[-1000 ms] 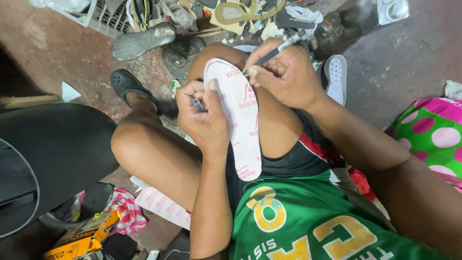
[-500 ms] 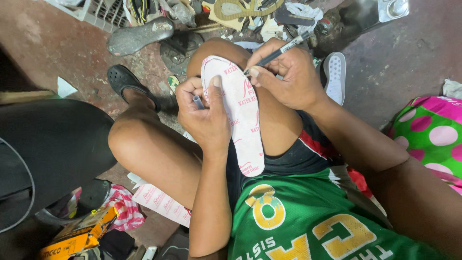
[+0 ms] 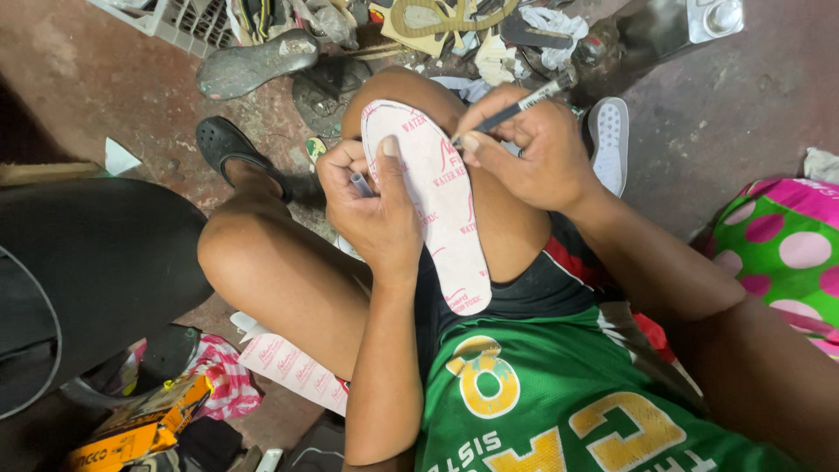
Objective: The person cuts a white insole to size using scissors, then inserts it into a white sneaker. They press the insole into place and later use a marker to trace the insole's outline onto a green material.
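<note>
head view first: the white insole sheet (image 3: 437, 197), cut to a foot shape with red printing, lies lengthwise over my raised knee (image 3: 489, 218), toe end pointing away from me and heel end hanging toward the green jersey (image 3: 559, 411). my left hand (image 3: 376, 210) is closed over its left edge, thumb laid flat on the top face and the other fingers curled underneath, with what looks like a small pale pen cap tucked between them. my right hand (image 3: 533, 157) is closed in a writing grip on a dark pen (image 3: 516, 109), tip touching the sheet near the right edge of the toe area. to do this marking well i judge the sheet must not slip on the knee, so i would keep the thumb pressing close to where the tip runs, and rest the heel of the right hand on the leg for a steady line. the curve at the toe looks like the tricky part; i would turn the sheet rather than twist the wrist. beyond the knee, scattered soles and scraps (image 3: 262, 61) lie on the reddish floor (image 3: 96, 79), a white shoe sole (image 3: 609, 140) just beside my right hand, a dotted bag (image 3: 778, 245) at right.
</note>
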